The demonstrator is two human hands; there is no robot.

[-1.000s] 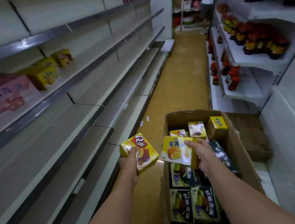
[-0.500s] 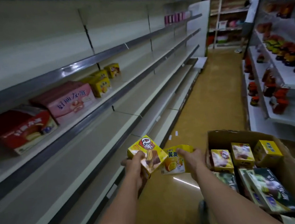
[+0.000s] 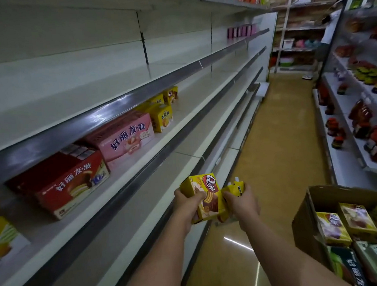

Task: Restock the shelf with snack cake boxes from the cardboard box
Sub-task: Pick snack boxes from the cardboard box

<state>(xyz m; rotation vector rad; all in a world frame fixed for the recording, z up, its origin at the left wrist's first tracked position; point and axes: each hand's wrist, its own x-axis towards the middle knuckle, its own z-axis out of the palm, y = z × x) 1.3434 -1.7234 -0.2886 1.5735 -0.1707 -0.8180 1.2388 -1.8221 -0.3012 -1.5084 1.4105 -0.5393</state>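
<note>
My left hand (image 3: 187, 201) grips a yellow snack cake box (image 3: 206, 192) with a red Q logo, held upright in front of the lower shelves. My right hand (image 3: 240, 201) holds a second yellow box (image 3: 237, 188), mostly hidden behind the first one. The open cardboard box (image 3: 303, 219) stands on the floor at the lower right, with several yellow and dark green boxes (image 3: 354, 218) inside. On the stocked shelf (image 3: 167, 142) to my left sit a red box (image 3: 65, 178), a pink box (image 3: 125, 135) and small yellow boxes (image 3: 161, 116).
Long white shelves run along the left, mostly bare. The right-hand shelving (image 3: 353, 158) carries jars and bottles. A person (image 3: 330, 30) stands at the far end of the yellow-floored aisle (image 3: 282, 134). More boxes (image 3: 240, 31) sit on an upper shelf far back.
My view has swung left and up from the cardboard box toward the shelf. Both hands carried their yellow boxes out of the carton and closer together, toward the shelves.
</note>
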